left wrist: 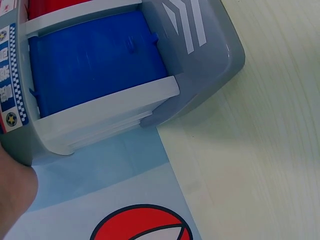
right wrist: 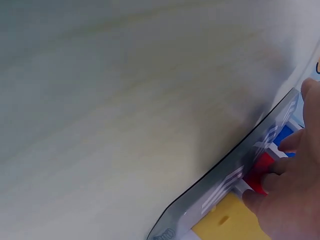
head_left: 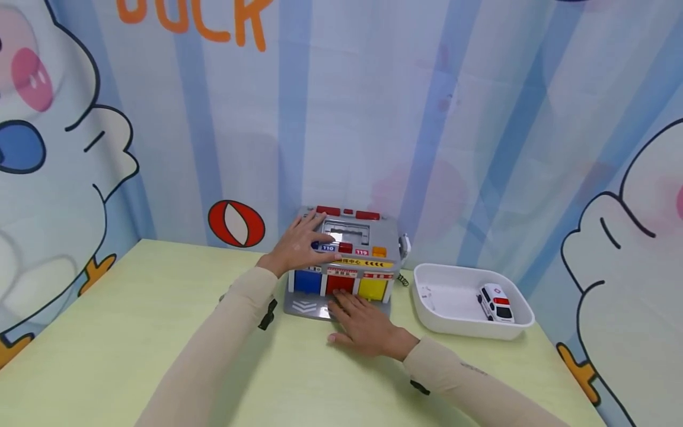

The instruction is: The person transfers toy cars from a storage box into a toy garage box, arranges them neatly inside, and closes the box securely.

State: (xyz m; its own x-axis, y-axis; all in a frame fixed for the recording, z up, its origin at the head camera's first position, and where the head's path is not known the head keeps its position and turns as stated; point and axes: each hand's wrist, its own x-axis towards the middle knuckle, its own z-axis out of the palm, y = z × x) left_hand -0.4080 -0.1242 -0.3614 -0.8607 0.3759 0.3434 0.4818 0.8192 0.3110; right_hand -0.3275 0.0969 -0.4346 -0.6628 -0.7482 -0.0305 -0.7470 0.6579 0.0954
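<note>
A grey toy garage (head_left: 392,237) with blue (head_left: 308,281), red and yellow (head_left: 372,289) doors stands near the table's back edge. My left hand (head_left: 300,244) rests on its roof at the left, fingers spread. In the left wrist view the blue door (left wrist: 97,60) is down, with part of the left hand (left wrist: 17,187) at the garage's side. My right hand (head_left: 368,325) reaches over the front ramp, its fingertips at the red door (head_left: 340,282). The right wrist view shows the right hand (right wrist: 295,185) with fingers slightly bent at the red door (right wrist: 258,172), beside the yellow one (right wrist: 230,222).
Right of the garage sits a white tray (head_left: 453,323) holding a white toy car (head_left: 496,302) with a red and black top. A small dark coil (head_left: 402,280) lies between garage and tray. A printed curtain (head_left: 352,118) hangs behind the pale table (head_left: 176,296).
</note>
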